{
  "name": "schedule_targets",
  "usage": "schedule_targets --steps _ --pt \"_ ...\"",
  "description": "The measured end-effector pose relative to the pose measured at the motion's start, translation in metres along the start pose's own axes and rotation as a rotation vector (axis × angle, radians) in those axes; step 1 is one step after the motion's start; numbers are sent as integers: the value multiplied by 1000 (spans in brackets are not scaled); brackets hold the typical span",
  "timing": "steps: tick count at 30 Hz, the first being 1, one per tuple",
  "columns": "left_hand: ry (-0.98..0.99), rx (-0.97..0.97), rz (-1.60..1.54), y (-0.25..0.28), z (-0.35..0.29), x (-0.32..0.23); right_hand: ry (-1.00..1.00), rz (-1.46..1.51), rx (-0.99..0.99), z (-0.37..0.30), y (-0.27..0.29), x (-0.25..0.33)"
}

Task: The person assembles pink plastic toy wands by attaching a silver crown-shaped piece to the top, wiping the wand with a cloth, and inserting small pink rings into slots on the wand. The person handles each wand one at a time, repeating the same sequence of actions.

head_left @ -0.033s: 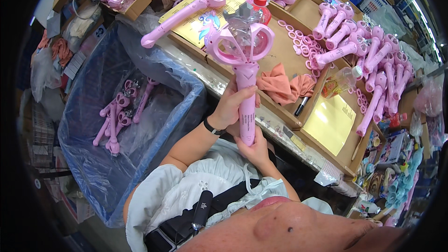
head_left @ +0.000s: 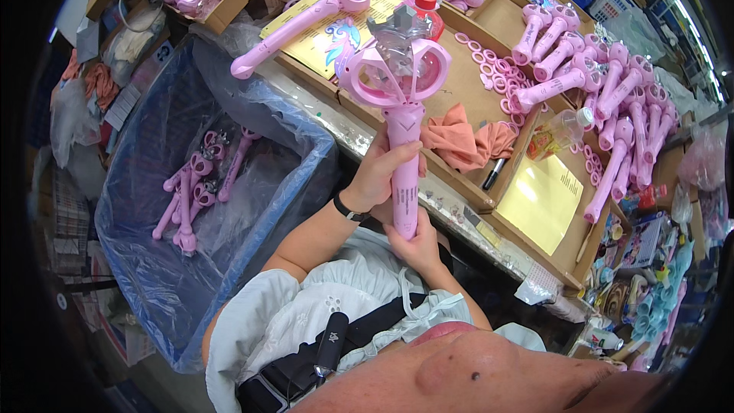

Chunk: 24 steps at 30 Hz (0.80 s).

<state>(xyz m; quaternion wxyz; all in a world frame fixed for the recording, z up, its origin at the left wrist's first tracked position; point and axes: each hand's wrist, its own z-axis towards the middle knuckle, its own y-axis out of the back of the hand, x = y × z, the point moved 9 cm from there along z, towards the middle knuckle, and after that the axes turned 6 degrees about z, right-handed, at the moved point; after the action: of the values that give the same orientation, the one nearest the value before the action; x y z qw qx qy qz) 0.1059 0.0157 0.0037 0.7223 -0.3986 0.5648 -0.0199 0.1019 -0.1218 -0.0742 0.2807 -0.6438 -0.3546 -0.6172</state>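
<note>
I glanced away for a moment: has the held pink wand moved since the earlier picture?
No, the held pink wand shows no clear shift against the orange cloth beside it.

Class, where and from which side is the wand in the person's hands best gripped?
Probably the wand is best taken by its handle, from the person's side: the handle is slim, straight and points that way, while the head flares into open loops.

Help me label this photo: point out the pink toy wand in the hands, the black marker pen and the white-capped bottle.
Pink toy wand (head_left: 404, 127), head view: upper part of its handle.
Black marker pen (head_left: 494, 174), head view: middle of its barrel.
White-capped bottle (head_left: 559, 134), head view: its body.
</note>
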Motion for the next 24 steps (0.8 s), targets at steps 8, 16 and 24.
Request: schedule_targets --steps 8,16,24 --pt "48 21 90 5 -6 -8 -106 -59 177 25 16 26" --pt "119 114 126 -13 -21 7 364 487 1 119 56 151" --pt "-151 53 312 16 -10 -37 205 -51 204 23 -18 48"
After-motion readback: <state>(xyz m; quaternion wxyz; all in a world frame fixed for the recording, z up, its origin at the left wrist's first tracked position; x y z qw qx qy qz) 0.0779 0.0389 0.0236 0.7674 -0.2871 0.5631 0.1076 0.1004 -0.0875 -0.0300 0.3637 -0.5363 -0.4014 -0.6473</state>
